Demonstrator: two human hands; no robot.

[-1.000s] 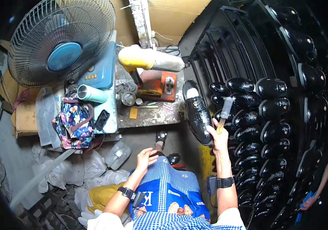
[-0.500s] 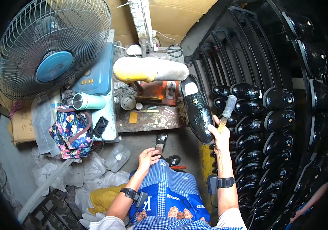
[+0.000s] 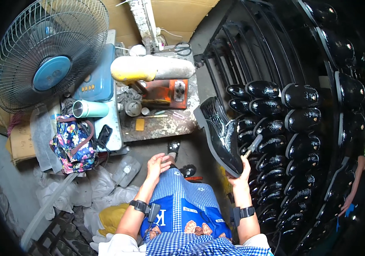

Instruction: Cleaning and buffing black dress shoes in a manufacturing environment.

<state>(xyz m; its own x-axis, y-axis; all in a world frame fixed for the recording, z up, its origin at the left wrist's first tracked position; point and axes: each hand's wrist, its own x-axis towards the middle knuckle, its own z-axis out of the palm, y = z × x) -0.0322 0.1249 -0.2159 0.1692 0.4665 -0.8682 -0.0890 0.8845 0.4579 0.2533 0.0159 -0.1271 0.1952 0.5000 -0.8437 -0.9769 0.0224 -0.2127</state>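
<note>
My right hand [image 3: 238,178] grips a glossy black shoe [image 3: 221,135] by one end, near the shoe rack. The shoe's grey sole edge faces left, its other end tilted up and away. In the same hand is a small tool with a grey, blunt head [image 3: 255,143] and a light handle, perhaps a brush; it points up to the right. Nothing is in my left hand [image 3: 156,165], raised over the blue checked apron [image 3: 182,187] with its fingers loosely curled and apart.
Several black shoes [image 3: 300,121] fill the dark rack at right, and another person's arm [image 3: 356,183] shows beyond. On the worn workbench [image 3: 161,130] stands a padded, arm-like form [image 3: 152,68]. At left are a fan [image 3: 51,73], a mint tumbler [image 3: 91,109] and a floral bag [image 3: 75,143].
The shoe has turned in my right hand, now showing its side and grey sole edge. That hand has moved down slightly; the tool tilts further right. My left hand is slightly higher and stays free.
</note>
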